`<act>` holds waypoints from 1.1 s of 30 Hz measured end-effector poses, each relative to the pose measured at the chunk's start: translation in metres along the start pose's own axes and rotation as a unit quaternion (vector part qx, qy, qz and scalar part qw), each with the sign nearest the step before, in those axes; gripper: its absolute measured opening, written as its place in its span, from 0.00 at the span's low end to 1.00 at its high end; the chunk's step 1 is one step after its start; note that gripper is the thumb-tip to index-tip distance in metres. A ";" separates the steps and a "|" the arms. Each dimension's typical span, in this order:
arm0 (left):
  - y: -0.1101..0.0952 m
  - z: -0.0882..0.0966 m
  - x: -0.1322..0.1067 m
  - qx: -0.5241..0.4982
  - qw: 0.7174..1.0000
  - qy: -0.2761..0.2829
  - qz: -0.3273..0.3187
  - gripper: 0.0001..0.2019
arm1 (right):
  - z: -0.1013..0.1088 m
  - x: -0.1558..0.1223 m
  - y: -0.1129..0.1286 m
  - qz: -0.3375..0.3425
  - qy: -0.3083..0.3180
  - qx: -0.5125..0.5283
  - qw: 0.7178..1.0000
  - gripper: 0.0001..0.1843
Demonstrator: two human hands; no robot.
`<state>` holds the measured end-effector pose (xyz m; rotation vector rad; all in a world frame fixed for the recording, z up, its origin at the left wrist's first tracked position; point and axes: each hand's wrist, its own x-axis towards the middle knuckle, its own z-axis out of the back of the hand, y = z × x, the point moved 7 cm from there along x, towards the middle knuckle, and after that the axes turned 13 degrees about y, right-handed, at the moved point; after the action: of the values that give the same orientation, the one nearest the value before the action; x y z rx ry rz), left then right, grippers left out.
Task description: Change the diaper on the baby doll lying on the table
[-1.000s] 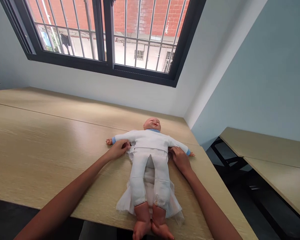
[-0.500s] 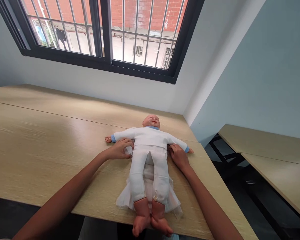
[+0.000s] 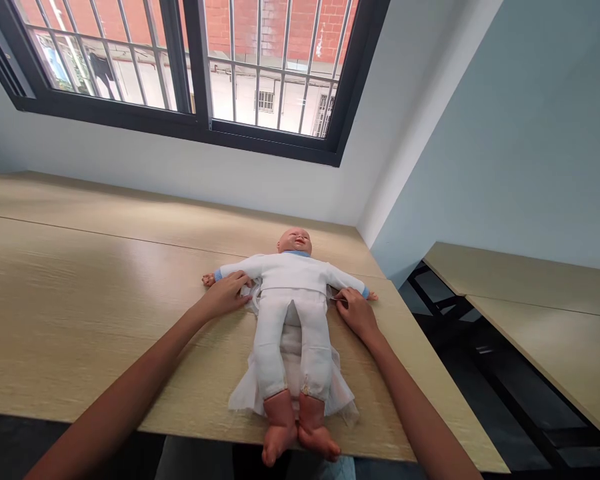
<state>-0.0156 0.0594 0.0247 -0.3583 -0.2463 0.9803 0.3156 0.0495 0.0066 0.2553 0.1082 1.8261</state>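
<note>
A baby doll [image 3: 295,273] in a white top and trousers with blue collar and cuffs lies on its back, arms spread, its bare feet over the table's near edge. Under its legs and hips spreads a sheer white skirt [image 3: 245,390], most of it hidden by the body. Beside the doll's waist on the left, my left hand [image 3: 227,293] pinches the gauzy edge of this skirt. Across from it, my right hand [image 3: 355,310] has its fingers closed on a thin bit of the same fabric, just below the doll's sleeve.
The light wood table [image 3: 105,320] runs far to the left and back to the wall. A second table [image 3: 545,320] with a black frame stands to the right, across a gap. Above is a barred window [image 3: 200,133] with a dark frame.
My left hand has drawn outward from the doll's waist, and more of the sheer fabric shows there. My right hand has pulled a thin strip slightly out. The camera view has shifted a little.
</note>
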 end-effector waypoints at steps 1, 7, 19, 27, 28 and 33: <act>0.002 -0.001 0.000 0.002 1.000 -0.004 0.013 0.08 | 0.001 0.000 0.000 0.003 0.000 -0.002 1.000 0.07; 0.020 0.005 0.002 -0.016 0.996 -0.029 0.085 0.09 | 0.013 -0.001 -0.006 0.001 -0.005 -0.027 1.000 0.07; -0.009 0.050 -0.049 0.018 0.975 -0.138 0.173 0.04 | 0.060 -0.069 0.047 0.083 -0.084 0.104 0.988 0.09; -0.198 -0.025 -0.121 0.023 0.974 -0.003 -0.225 0.13 | 0.047 -0.177 0.183 0.317 -0.026 0.048 0.947 0.15; -0.206 -0.032 -0.124 0.032 0.970 0.019 -0.240 0.13 | 0.044 -0.179 0.188 0.333 -0.015 0.030 0.942 0.14; -0.192 -0.033 -0.126 0.032 0.976 0.030 -0.212 0.13 | 0.042 -0.175 0.172 0.301 0.018 0.013 0.953 0.16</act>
<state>0.0755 -0.1496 0.0665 -0.2606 -0.2242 0.5542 0.2068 -0.1678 0.0627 0.2932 0.0847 2.4397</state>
